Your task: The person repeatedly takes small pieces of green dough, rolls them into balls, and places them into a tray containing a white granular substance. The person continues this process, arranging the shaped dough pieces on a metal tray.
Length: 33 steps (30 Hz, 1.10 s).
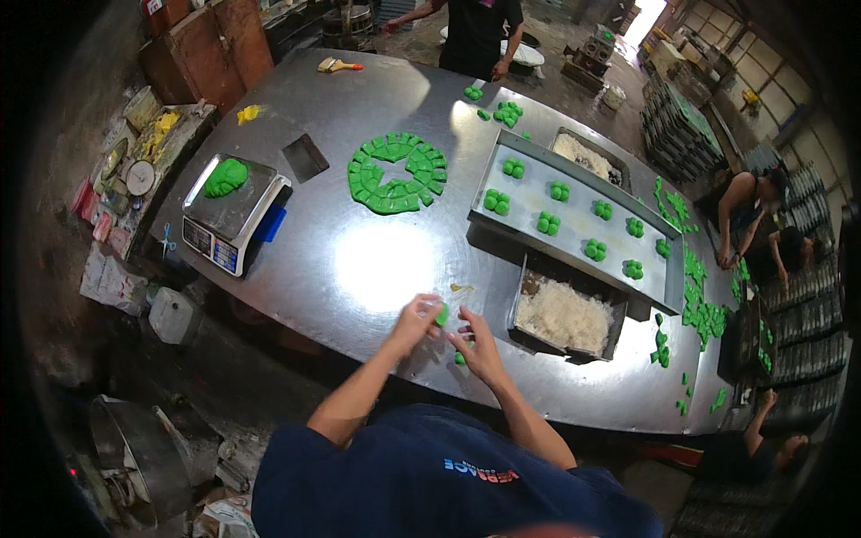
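My left hand is pinched on a small green dough piece above the front edge of the metal table. Just to its right, my right hand has its fingers apart, close to the dough but seemingly not gripping it. A green dough ball lies on the table between my wrists, partly covered by the right hand. Farther off, a ring of flat-cut green dough pieces rests on the metal. Right of my hands stands a long metal tray bearing several clusters of green dough balls.
A bin of pale shreds sits near my right hand; another stands behind the tray. At left are a digital scale with a green dough lump and a dark block. Other people work at the far side and right.
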### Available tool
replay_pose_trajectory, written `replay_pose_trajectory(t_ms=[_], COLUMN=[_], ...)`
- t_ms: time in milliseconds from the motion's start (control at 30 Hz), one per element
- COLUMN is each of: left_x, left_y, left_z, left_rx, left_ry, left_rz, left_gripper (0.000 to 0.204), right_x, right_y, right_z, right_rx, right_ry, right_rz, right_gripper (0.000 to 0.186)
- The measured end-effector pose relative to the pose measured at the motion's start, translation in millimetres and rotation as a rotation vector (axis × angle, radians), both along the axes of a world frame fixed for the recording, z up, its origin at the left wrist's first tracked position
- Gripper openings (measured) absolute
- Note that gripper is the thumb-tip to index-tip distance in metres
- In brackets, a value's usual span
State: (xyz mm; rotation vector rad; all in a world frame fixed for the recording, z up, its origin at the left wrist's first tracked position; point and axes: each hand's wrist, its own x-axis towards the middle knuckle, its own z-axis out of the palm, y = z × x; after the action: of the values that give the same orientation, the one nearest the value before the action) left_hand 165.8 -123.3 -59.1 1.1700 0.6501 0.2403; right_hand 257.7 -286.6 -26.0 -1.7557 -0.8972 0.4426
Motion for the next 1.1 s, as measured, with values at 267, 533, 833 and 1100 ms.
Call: replay_pose_trajectory(t_ms=[267,533,833,1100], left_x=[-16.0,18.8,62.6,48.0], left_y=[-20.3,-29.4,-94.3,-106.9], left_z=[52.6,106.3,82.7,50.0], left_rx=[0.041,1.225,0.978,0.434], left_ry=[-0.13,-0.612,-0.842,-0.083], left_rz=[0.075,-0.007,-0.247,-0.552], left_gripper=[0.036,0.04,0.039,0.043], right_x=[-7.2,-12.7,18.4,175.2], right_y=[29.9,15.1,-69.7,-105.5], right_z=[27.6,49.5,20.1,-1.3], right_rx=[0.104,0.262,0.431,-0.114], right_ry=[-0.267,0.797,1.343,0.612], right_rz=[-0.147,0.039,-0.039,-0.084], right_gripper=[0.023,0.032,0.019,0.011])
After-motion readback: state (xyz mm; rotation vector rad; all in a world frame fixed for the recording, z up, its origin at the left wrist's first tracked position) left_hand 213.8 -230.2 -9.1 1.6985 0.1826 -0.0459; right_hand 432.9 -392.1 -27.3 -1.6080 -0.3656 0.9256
